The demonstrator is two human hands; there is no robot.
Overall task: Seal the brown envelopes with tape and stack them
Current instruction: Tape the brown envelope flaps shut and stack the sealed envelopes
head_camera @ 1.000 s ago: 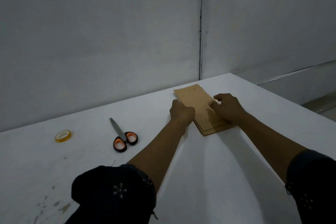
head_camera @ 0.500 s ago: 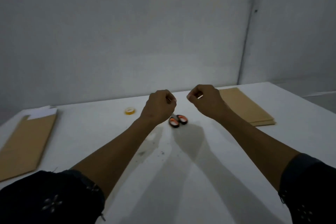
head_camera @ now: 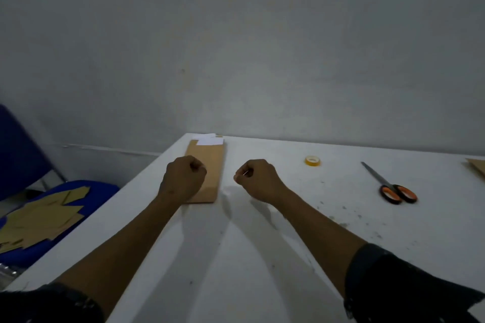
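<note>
Where tape roll (head_camera: 312,160) lies, scissors (head_camera: 393,186) beside.

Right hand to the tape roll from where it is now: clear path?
Probably yes. The tape roll lies on bare table just right of and beyond the right hand, nothing between them. The scissors lie further right.

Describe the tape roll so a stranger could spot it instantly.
Start at the white table and look toward its far edge by the wall. There, right of the right hand and left of the orange-handled scissors, lies the tape roll. It is the only small yellow ring.
</note>
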